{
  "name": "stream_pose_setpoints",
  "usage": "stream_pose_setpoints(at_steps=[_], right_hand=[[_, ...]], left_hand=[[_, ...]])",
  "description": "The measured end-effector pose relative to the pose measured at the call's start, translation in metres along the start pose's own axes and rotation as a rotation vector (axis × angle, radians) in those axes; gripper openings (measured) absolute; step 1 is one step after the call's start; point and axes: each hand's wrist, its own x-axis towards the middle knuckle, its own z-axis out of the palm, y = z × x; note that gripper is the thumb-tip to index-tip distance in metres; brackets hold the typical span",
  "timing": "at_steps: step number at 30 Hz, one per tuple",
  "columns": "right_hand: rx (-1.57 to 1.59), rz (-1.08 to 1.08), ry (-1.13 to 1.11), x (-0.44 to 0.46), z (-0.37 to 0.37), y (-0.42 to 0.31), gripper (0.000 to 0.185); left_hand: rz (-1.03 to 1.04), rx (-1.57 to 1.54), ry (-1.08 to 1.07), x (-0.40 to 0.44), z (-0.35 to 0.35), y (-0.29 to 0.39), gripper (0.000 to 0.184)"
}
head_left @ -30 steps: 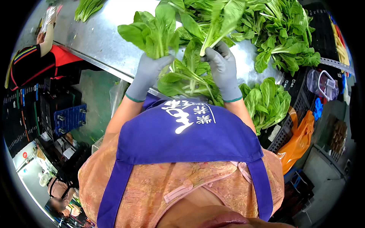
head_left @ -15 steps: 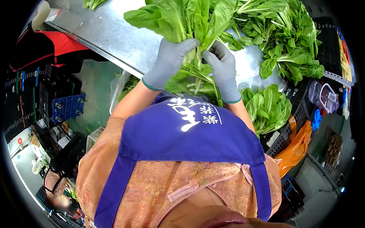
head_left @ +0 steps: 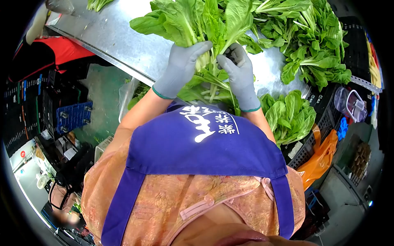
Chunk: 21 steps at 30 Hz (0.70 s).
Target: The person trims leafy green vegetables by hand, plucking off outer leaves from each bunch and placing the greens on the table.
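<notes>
Grey gloves cover both of my hands. My left hand [head_left: 181, 67] is wrapped round the stems of a bunch of leafy greens [head_left: 178, 22], whose leaves point away from me. Close beside it, my right hand [head_left: 238, 69] pinches the base of a leafy stalk [head_left: 238, 20], which stands against the bunch. Below and between my hands, loose greens [head_left: 209, 86] lie at the table's near edge. A big heap of greens [head_left: 314, 45] is on the metal table [head_left: 111, 37] to the right.
More greens [head_left: 289, 115] sit over a black crate [head_left: 301, 151] at my right. An orange bag [head_left: 322, 156] hangs beside it. Far left are a co-worker's sleeve [head_left: 37, 24] and a blue slatted panel [head_left: 74, 117]. Another person [head_left: 61, 199] is at lower left.
The bunch in my left hand has moved right, and the stalk in my right hand now stands against it. My hands are closer together. The far-left co-worker has shifted mostly out of view.
</notes>
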Motion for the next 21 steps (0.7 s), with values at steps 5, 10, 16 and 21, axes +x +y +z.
stream_pose_setpoints(at_steps=[5,10,16,21], right_hand=[[-0.379,-0.024,-0.066,0.006,0.000,-0.012,0.035],[-0.487,0.003,-0.102,0.007,0.008,-0.024,0.039],[0.158,-0.073,0.072,0.008,0.006,0.005,0.032],[-0.107,0.054,0.021,0.005,-0.024,0.014,0.027]], left_hand=[[-0.101,-0.087,-0.127,-0.001,0.000,0.005,0.029],[0.528,0.551,-0.249,0.010,-0.025,-0.020,0.032],[-0.340,-0.832,0.020,0.017,-0.033,-0.001,0.031],[0.014,-0.164,0.047,0.032,-0.107,-0.004,0.030]])
